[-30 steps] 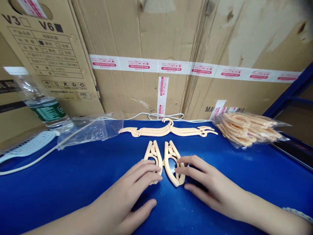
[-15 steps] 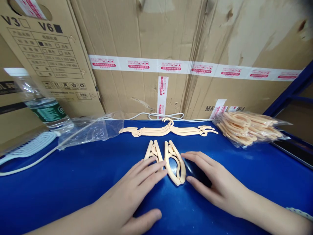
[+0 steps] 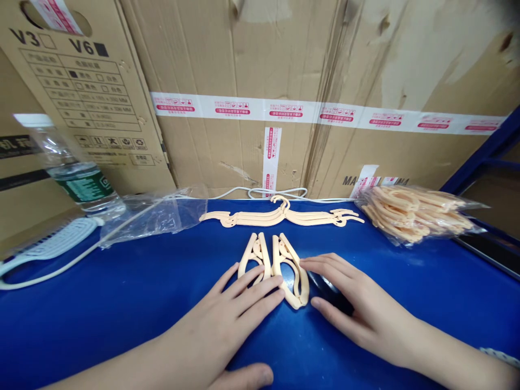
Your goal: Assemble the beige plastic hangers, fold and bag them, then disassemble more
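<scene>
Two folded peach plastic hangers lie side by side on the blue table [image 3: 122,303]. My left hand [image 3: 227,319] lies flat and open, its fingertips resting on the lower end of the left folded hanger [image 3: 255,254]. My right hand [image 3: 357,309] is open too, fingers stretched beside the right edge of the right folded hanger [image 3: 289,268]. Beyond them lie unfolded peach hangers [image 3: 280,216], stacked flat with hook up.
A clear bag of peach hangers [image 3: 414,214] sits at the right. An empty plastic bag [image 3: 150,214], a water bottle [image 3: 73,173], a white comb-like piece [image 3: 52,244] and a white cable [image 3: 52,271] lie at left. Cardboard boxes [image 3: 264,81] wall the back.
My left hand slid right and forward along the left folded hanger. My right hand came off the right folded hanger and now lies beside it.
</scene>
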A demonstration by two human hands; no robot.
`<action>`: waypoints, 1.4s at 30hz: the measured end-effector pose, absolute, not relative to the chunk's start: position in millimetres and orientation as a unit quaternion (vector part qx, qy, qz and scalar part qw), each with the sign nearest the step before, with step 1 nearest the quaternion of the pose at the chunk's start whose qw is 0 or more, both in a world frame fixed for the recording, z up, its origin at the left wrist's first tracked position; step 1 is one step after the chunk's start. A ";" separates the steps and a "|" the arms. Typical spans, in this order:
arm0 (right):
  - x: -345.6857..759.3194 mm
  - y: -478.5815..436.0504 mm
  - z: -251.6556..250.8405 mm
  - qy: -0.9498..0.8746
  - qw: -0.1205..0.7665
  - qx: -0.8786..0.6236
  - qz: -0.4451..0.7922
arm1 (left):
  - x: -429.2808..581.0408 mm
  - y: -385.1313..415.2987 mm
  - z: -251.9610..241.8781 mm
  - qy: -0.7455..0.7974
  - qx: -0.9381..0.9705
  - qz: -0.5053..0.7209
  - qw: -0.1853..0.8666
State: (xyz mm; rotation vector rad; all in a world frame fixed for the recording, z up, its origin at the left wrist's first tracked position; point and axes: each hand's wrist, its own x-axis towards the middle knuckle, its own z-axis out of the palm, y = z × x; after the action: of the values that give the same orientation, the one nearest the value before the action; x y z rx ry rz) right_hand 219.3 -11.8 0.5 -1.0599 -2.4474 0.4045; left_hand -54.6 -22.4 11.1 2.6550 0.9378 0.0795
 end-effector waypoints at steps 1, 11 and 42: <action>219.5 -11.5 0.7 -0.885 0.218 -0.384 0.144 | -54.9 -22.7 10.9 0.328 0.931 0.030 0.160; 220.1 -9.3 2.9 -0.880 0.219 -0.389 0.163 | -57.3 -23.5 5.8 0.322 0.933 0.061 0.150; 276.5 66.4 -23.8 -0.861 0.200 -0.467 -0.017 | -67.6 5.1 -1.2 0.480 0.699 0.364 0.386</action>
State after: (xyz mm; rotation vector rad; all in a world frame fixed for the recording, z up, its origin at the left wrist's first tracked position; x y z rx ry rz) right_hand 276.5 66.4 -23.8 -1.3061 -2.4078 -0.0467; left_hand -67.6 5.1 -1.2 1.7804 1.2222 0.9263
